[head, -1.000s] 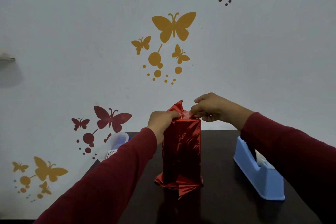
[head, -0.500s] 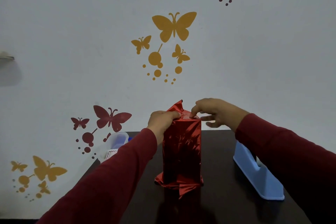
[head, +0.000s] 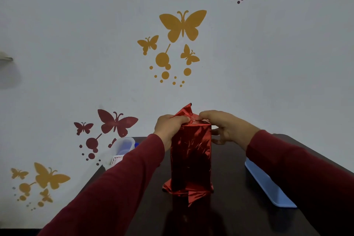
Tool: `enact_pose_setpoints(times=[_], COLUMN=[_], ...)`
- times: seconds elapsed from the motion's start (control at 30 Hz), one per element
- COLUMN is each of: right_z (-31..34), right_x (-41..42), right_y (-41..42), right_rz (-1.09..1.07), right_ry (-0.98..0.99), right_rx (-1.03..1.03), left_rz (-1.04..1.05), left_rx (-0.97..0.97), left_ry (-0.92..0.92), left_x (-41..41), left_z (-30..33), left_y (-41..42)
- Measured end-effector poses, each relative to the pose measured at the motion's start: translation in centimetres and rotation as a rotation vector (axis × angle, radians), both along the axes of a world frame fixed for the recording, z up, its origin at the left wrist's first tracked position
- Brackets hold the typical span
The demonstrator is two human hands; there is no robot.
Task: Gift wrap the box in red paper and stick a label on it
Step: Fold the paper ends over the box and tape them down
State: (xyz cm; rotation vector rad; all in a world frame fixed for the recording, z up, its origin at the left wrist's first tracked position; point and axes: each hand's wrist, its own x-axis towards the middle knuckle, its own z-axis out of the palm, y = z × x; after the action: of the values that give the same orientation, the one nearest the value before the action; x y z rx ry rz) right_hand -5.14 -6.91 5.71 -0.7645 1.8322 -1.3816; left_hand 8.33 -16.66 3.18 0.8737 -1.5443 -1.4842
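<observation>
Head view is showing you the box (head: 191,157) standing upright near the middle of the dark table (head: 239,216), already sheathed in shiny red paper (head: 191,140) that is flaring out in crumpled folds around its base. At the top, a loose flap of the paper is sticking up in a point above the left half of the box. Your left hand (head: 169,126) is curling over the top left corner, its fingers gripping the paper just below that raised flap. Your right hand (head: 228,127) is reaching over the top right edge — its fingertips are pressing down on the folded paper on top, close to the left hand's fingers, while its thumb is lying against the right side of the box; you cannot tell from here whether anything is being held under those fingertips. Both arms are wearing dark red sleeves (head: 118,188). Off to the right, a blue tape dispenser (head: 268,186) is sitting on the table, partly hidden behind your right forearm. At the far left corner a translucent plastic container (head: 122,145) is resting — a small white card with a red scalloped border (head: 116,159) is showing at its front. Behind everything, butterfly decals (head: 183,25) are dotting the pale wall.
</observation>
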Motion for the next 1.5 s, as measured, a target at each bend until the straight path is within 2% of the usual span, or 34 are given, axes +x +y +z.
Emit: enact_pose_setpoints(times=[0.13, 0.37, 0.53, 0.6, 0.7, 0.77, 0.8, 0.93, 1.03, 1.1, 1.2, 1.37, 1.5], right_z=[-0.5, -0.6, -0.8, -1.1, -1.7, -2.6, -3.1, -5.8, -7.8, -8.9, -10.0, -10.6, -10.0], right_x=[-1.3, 0.8, 0.0, -0.8, -1.8, -2.4, -2.6, -4.1, -6.0, -7.2, -8.9, -9.8, -10.6], right_y=[0.9, 0.5, 2.3, 3.5, 6.1, 8.2, 9.3, 13.5, 16.1, 17.5, 18.4, 18.3, 17.6], right_rz=[0.043, -0.029, -0.071, -0.123, -0.194, -0.236, -0.251, -0.34, -0.408, -0.43, -0.416, -0.37, -0.3], right_ry=[-0.136, -0.048, -0.194, -0.201, -0.177, -0.103, -0.048, 0.318, 0.747, 0.877, 0.771, 0.145, 0.015], right_rx=[-0.086, -0.069, -0.25, -0.301, -0.362, -0.359, -0.349, -0.253, -0.05, 0.096, 0.251, 0.167, 0.208], left_rz=[0.023, 0.004, 0.059, 0.13, 0.387, 0.515, 0.514, 0.233, -0.076, -0.282, -0.437, -0.484, -0.512], left_rx=[-0.011, -0.008, -0.031, -0.115, -0.489, -0.805, -0.94, -1.309, -1.381, -1.328, -1.241, -1.174, -1.173], left_ry=[-0.023, -0.029, -0.037, -0.072, -0.197, -0.177, -0.138, -0.061, -0.122, -0.244, -0.403, -0.481, -0.532], left_x=[-0.2, 0.0, 0.1, 0.2, 0.4, 0.4, 0.1, -2.6, -5.6, -7.6, -10.1, -13.5, -14.3], left_z=[-0.2, -0.2, -0.3, -0.1, 0.2, 0.5, 0.5, -1.5, -4.3, -6.3, -8.5, -10.4, -10.4], left_y=[-0.1, 0.1, -0.1, 0.1, 1.8, 4.3, 5.5, 9.7, 11.7, 12.4, 12.9, 12.9, 12.2])
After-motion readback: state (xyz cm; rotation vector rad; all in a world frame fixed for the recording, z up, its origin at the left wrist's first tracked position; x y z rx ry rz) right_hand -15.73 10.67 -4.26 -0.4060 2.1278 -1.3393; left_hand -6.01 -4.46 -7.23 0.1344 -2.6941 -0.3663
